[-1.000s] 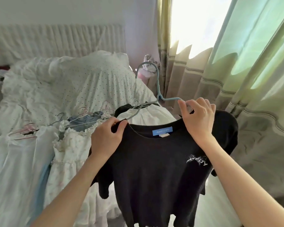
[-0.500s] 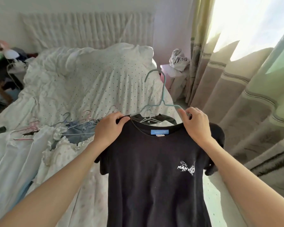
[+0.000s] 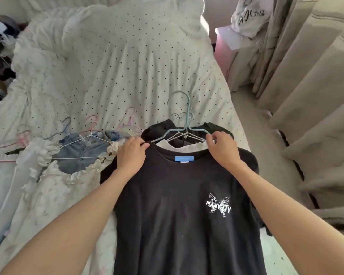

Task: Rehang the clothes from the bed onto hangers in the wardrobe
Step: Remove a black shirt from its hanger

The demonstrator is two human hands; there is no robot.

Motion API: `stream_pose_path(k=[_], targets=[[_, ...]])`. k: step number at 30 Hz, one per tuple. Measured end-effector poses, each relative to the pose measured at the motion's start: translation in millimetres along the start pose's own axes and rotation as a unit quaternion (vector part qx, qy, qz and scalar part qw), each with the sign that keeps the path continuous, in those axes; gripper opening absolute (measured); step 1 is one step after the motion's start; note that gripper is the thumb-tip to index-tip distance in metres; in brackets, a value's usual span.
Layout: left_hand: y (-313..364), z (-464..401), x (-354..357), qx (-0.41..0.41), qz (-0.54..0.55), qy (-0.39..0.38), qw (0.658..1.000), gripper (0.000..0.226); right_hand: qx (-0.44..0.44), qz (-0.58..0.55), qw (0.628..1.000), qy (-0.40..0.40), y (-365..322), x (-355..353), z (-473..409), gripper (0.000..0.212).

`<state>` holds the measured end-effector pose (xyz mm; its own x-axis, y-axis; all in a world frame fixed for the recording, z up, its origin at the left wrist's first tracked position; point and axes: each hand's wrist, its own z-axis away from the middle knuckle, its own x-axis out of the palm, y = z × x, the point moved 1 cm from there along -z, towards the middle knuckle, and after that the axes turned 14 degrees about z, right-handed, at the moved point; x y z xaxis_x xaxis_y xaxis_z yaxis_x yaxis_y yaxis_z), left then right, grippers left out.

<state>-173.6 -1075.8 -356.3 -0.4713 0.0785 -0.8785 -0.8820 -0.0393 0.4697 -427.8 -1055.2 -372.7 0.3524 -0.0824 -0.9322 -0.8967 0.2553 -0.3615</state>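
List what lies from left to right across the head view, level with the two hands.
White ruffled garment → denim piece on wire hangers → left hand pinching the black T-shirt → blue neck label → right hand gripping the teal hanger → beige curtain.

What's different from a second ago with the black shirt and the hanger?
The view has tilted down toward the bed, and the black T-shirt on its pale blue hanger now sits lower over the clothes there. No new grip or release: the left hand still pinches the collar, and the right hand still holds the hanger's arm at the shoulder.
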Motion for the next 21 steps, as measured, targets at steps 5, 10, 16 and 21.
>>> stream_pose_path(k=[5, 10, 16, 21], targets=[[-7, -23, 43, -0.017, -0.018, -0.011, 1.0, 0.033, 0.005, 0.044, 0.997, -0.058, 15, 34, -25, 0.03], [-15, -28, 50, -0.035, 0.023, -0.05, 0.998, 0.029, 0.007, 0.05, 0.991, -0.126, 23, 47, -32, 0.031], [-2, -19, 34, 0.114, -0.028, -0.08, 0.99, 0.044, -0.071, 0.086, 0.988, -0.107, 25, 32, -23, 0.045], [22, 2, 13, 0.183, -0.093, -0.078, 0.976, 0.058, -0.108, 0.13, 0.985, -0.043, 18, -9, 11, 0.055]])
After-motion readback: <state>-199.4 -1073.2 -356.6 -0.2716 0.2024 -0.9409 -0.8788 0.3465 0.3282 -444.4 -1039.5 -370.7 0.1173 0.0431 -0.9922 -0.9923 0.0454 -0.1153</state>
